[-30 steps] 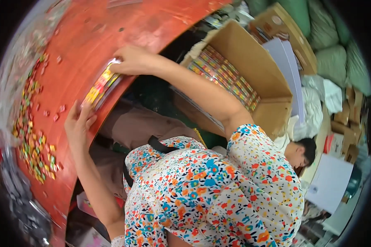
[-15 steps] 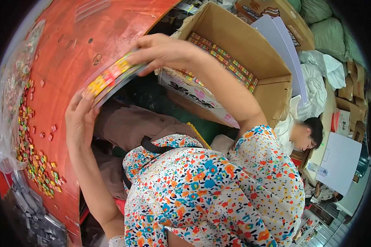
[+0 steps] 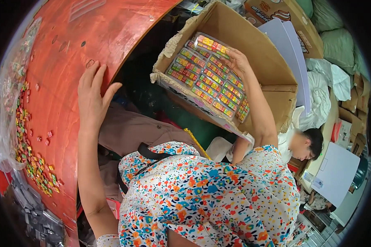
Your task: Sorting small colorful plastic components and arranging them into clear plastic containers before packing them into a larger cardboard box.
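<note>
My right hand (image 3: 238, 61) reaches into a large open cardboard box (image 3: 231, 25). Its fingers grip one end of a clear, narrow pack of small wrapped candies (image 3: 210, 43) in yellow, red and orange. That pack sits over rows of similar candy packs (image 3: 208, 85) in the box. At the red table's (image 3: 66, 99) edge, my left hand (image 3: 94, 92) is empty, its fingers stretched out and the thumb apart.
Loose candies (image 3: 39, 171) lie scattered at the table's left, beside a clear plastic bag (image 3: 12, 103). Several clear plastic trays (image 3: 35, 218) are piled at lower left. A clear tray (image 3: 86, 7) rests at the far side. A person (image 3: 307, 144) sits at right.
The candy pack, earlier between both hands over the table edge, is now in the box in my right hand. My left hand has let go and moved slightly up onto the table edge.
</note>
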Tool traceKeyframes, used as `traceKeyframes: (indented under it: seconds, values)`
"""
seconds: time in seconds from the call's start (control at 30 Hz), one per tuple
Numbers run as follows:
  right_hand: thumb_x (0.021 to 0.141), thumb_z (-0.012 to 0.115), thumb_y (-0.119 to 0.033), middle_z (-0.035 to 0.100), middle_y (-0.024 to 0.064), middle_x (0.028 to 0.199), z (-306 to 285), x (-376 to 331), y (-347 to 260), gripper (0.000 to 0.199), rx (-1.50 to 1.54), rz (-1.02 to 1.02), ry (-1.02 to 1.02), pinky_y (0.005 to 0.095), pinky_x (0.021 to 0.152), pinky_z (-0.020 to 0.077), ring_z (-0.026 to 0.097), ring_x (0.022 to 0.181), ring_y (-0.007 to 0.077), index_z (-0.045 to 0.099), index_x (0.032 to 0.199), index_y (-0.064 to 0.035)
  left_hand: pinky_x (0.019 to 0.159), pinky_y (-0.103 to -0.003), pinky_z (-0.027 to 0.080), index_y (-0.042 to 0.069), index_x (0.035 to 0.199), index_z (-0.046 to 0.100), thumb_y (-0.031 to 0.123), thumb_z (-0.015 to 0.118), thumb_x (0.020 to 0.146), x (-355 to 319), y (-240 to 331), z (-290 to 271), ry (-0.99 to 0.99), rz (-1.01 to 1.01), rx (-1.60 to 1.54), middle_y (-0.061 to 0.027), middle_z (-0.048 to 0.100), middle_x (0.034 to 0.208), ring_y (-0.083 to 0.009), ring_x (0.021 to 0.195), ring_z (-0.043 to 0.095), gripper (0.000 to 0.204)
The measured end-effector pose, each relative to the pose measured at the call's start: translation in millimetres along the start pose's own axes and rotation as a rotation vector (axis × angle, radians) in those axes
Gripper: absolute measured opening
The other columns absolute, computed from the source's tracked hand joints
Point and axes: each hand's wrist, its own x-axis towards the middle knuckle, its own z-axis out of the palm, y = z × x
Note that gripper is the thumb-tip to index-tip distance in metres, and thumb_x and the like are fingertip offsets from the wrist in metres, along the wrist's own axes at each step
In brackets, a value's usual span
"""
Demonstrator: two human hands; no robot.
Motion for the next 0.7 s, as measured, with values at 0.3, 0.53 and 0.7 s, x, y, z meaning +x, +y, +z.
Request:
traceKeyframes:
  seconds: [0.3,0.53,0.7]
  values:
    - [0.085,0.072,-0.01,0.061,0.0051,0.107,-19,80,89,0.037,0.026,0.019,0.194,0.037,0.079,0.0566,0.06,0.101,0.0176,0.056,0.118,-0.0052,0.111,-0.048,0.03,0.006,0.137,0.048,0.046,0.074,0.078,-2,8,7,-0.096,-0.015,0.115,-0.014,0.044,0.14,-0.0361,0.128,0.04,0.076]
    - [0.084,0.065,-0.026,0.061,0.0001,0.095,-17,98,98,0.039,-0.514,0.084,0.244,0.031,0.068,0.0516,0.055,0.084,0.0108,0.06,0.118,-0.0081,0.111,-0.048,0.03,0.008,0.138,0.047,0.047,0.075,0.076,0,9,1,-0.131,-0.059,0.075,-0.0125,0.043,0.142,-0.0358,0.129,0.04,0.078]
    - [0.082,0.06,-0.034,0.061,0.011,0.115,-11,108,92,0.049,-0.91,0.024,0.236,0.0376,0.086,0.0483,0.058,0.104,0.0233,0.06,0.121,-0.004,0.111,-0.049,0.03,0.007,0.137,0.047,0.047,0.076,0.074,1,12,2,-0.122,-0.051,0.08,-0.0141,0.044,0.14,-0.0367,0.127,0.041,0.079]
